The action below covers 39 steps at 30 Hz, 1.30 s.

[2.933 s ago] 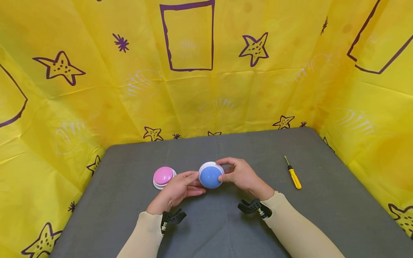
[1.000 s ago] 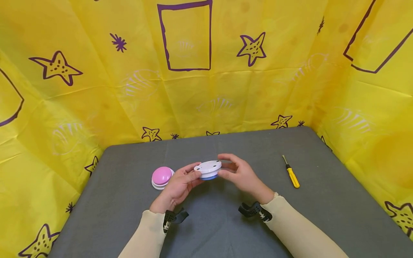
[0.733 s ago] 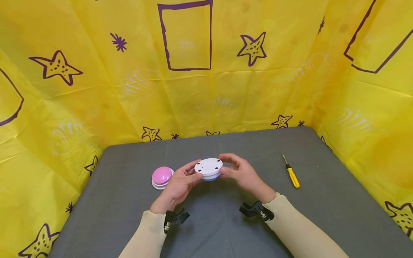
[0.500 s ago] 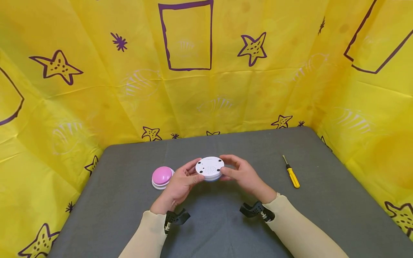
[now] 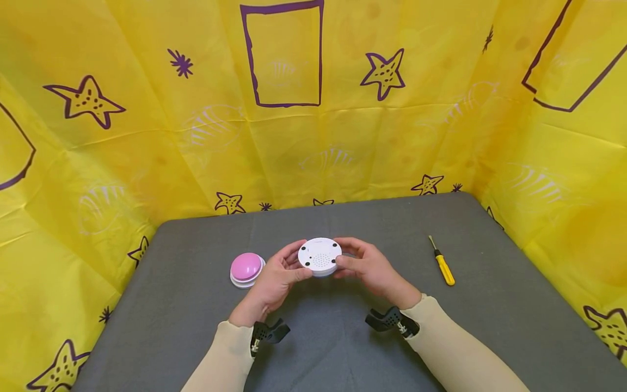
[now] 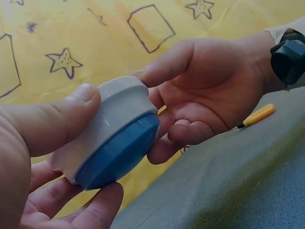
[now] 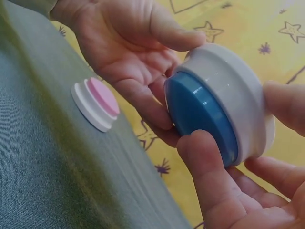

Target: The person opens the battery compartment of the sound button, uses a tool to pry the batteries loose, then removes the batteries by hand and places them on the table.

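Observation:
Both hands hold a blue-domed push-button buzzer (image 5: 320,256) above the table, turned over so its white underside faces up. That underside carries a patch of small speaker holes and several dark feet. My left hand (image 5: 276,276) grips one side, thumb on the white base (image 6: 119,102), with fingers beneath. On the opposite side my right hand (image 5: 369,269) grips it with the thumb at the rim. The blue dome (image 7: 198,112) points down, with a right fingertip against it. A pink-domed buzzer (image 5: 246,268) stands dome up on the table, just left of my left hand.
A screwdriver (image 5: 443,264) with a yellow handle lies on the right of the grey table (image 5: 387,223), its tip pointing away. Yellow patterned cloth (image 5: 284,152) hangs behind the table and along both sides.
The blue buzzer was dome up toward the camera; both hands have flipped it so its white underside shows. Lately it only tilts slightly further. The pink buzzer and screwdriver stay put.

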Motion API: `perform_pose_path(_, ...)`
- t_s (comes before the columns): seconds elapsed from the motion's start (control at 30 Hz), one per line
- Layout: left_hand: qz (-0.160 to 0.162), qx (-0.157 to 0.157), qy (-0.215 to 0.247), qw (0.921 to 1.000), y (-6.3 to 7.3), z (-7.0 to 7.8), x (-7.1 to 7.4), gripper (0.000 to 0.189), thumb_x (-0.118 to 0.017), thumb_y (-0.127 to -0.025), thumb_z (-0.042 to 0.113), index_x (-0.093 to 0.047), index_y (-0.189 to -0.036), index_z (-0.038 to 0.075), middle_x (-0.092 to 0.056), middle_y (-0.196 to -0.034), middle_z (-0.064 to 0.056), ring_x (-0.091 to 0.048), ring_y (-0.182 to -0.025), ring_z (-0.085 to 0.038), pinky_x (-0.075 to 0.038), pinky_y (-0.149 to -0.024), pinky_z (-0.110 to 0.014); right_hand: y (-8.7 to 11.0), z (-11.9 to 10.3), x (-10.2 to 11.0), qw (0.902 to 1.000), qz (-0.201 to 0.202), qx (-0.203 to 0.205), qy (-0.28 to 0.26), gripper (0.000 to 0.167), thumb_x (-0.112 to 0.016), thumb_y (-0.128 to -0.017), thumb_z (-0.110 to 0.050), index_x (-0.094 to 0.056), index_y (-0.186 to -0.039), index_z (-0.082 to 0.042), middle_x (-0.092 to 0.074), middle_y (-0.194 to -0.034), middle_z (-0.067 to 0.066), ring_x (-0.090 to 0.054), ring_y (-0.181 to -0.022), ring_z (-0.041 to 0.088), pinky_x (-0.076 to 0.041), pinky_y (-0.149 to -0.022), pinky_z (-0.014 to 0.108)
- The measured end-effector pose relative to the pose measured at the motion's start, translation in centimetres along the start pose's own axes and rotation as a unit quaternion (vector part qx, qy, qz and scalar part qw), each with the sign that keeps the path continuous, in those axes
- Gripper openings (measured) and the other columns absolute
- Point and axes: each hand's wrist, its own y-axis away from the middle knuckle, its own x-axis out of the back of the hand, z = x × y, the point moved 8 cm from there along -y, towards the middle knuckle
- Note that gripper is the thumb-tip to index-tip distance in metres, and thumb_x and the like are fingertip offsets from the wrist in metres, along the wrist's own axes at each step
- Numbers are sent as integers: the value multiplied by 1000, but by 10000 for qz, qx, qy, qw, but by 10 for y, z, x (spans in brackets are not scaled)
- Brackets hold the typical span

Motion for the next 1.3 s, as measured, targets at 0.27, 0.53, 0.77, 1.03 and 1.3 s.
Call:
perform_pose_path(0.27,-282,158,231,9992,0,-2,-2,66,-70,-87,-10,-37,-145,-7,-48,-138,-21,-57,-113,-25,-52,-93,-35,1,4,6,9990,84,-229,-385,51,-61,-96,-1,-43,-141,13,-58,-126,19,-65,-95,25,-57,-82,42)
perform_pose_path(0.53,-684,443,919,9924,0,-8,-5,45,-56,-98,-1,-43,-141,-2,-58,-124,-15,-67,-97,-26,-56,-85,-46,1,4,9,9962,-89,-342,-795,49,-57,-93,2,-46,-140,13,-63,-118,12,-68,-84,23,-59,-74,39)
perform_pose_path(0.77,-1147,937,1704,9742,2,-17,-11,41,-50,-103,6,-46,-144,9,-58,-125,-15,-68,-95,-33,-55,-88,-48,-1,2,9,9970,-254,-462,-571,46,-55,-91,2,-53,-137,9,-65,-119,12,-66,-86,23,-58,-74,38)
perform_pose_path(1.03,-1877,1180,2082,9526,2,-24,-21,39,-31,-110,18,-50,-144,14,-59,-130,-15,-67,-102,-36,-54,-88,-49,-3,3,7,9959,-632,-553,-346,44,-53,-90,3,-57,-134,9,-67,-117,10,-62,-92,21,-56,-75,33)
perform_pose_path(1.3,-2044,1030,2115,9502,2,-27,-26,40,-27,-109,8,-55,-136,14,-65,-118,-13,-68,-98,-32,-56,-85,-46,-3,4,9,9966,-550,-608,-94,44,-56,-90,1,-56,-134,11,-67,-118,11,-61,-94,22,-55,-76,32)
